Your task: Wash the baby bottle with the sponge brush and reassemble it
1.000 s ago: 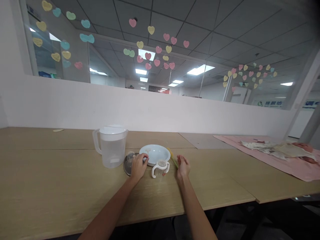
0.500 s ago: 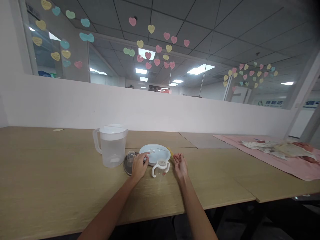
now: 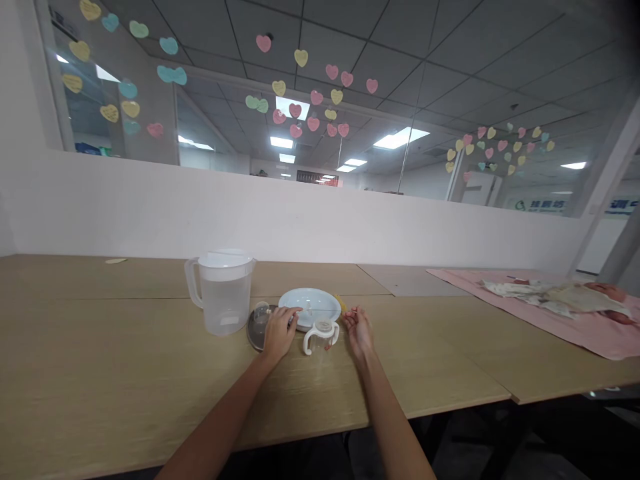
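Note:
My left hand (image 3: 280, 331) reaches over the left rim of a pale blue-white bowl (image 3: 313, 293), fingertips closed at a small translucent piece (image 3: 307, 307). From this piece a thin rod (image 3: 324, 310) runs across the bowl toward my right hand (image 3: 359, 329). That hand is turned partly palm up, its fingers curled and pinched at the rod's end. Something yellow (image 3: 342, 304) lies at the bowl's right edge. Between my wrists stands a clear cup with two white handles (image 3: 323, 337). Beside my left hand, a small clear cup (image 3: 261, 313) is on a dark round tray (image 3: 255, 339).
A lidded clear pitcher (image 3: 227, 300) of water stands left of the tray. A flat pale piece (image 3: 117, 261) lies far left. On the right, a pink cloth (image 3: 590, 337) holds a clothed doll (image 3: 583, 298). A white wall (image 3: 300, 217) with windows rises behind the table (image 3: 150, 373).
The thin rod across the bowl has swung to lie more level, and the small translucent piece has shifted slightly right and down with my left fingertips. My right fingers have turned a little inward.

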Available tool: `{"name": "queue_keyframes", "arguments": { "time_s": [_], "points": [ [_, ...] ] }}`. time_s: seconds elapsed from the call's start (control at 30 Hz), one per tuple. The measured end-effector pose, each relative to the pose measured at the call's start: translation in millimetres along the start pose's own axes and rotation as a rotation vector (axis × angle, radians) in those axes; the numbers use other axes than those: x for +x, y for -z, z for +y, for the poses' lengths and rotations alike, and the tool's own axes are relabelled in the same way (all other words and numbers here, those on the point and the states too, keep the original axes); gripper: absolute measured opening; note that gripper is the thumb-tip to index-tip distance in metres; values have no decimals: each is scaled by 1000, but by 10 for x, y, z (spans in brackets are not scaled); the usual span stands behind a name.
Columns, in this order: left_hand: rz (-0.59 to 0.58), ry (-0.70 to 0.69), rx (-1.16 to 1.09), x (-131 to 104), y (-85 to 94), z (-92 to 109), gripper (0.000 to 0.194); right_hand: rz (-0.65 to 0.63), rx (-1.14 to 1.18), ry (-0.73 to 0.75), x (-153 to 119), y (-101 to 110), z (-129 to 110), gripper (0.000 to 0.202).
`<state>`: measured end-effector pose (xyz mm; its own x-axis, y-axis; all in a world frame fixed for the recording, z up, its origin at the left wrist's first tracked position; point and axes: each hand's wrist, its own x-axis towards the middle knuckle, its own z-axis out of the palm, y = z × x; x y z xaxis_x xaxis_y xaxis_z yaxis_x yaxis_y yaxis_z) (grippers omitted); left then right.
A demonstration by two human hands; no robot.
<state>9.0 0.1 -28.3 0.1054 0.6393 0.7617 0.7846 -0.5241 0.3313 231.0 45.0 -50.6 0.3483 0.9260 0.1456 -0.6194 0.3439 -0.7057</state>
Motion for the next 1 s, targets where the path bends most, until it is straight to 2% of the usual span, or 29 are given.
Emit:
{"name": "queue_keyframes", "arguments": {
  "time_s": [0.23,0.63,1.0],
  "points": [
    [5,23,-7,6,13,20,26,-37,-45,3,-22,-8,-26,25],
    [44,87,-94,-2,-54,-5,15,-94,-8,-36,-27,-1,-22,21],
    [8,116,-98,20,-69,86,12,-98,-46,-28,-50,-23,-15,25]
  ]
}}
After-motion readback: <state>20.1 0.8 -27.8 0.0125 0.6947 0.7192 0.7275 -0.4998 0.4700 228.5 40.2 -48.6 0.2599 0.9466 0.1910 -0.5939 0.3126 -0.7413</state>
